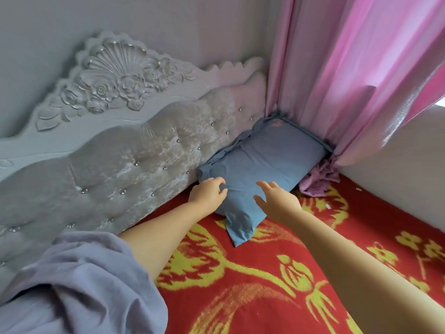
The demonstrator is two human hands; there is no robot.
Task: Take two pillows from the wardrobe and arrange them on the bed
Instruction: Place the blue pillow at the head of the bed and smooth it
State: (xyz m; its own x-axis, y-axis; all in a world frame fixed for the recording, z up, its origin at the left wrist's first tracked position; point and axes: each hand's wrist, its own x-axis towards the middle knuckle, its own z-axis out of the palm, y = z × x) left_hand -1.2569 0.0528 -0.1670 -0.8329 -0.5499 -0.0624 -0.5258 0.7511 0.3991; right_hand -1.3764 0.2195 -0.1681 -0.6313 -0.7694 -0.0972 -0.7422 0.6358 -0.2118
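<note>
A: Where's the pillow [262, 162] now?

B: On the bed [252, 292], lying along the headboard [134, 160], its far end tucked into the corner under the pink curtain [349, 75]. The left hand [208, 194] rests curled at the near corner; whether that grip pinches the cloth I cannot tell. The right hand [277, 198] hovers just beside it, fingers spread, holding nothing.

A: What could go wrong?

B: A tug might drag the pillow askew from the headboard, or snag the curtain hem bunched against it.

A: Anything hidden?

B: Only one pillow shows; the second and the wardrobe are out of view. The left fingertips fold under, and the pillow's far edge sits behind the curtain
</note>
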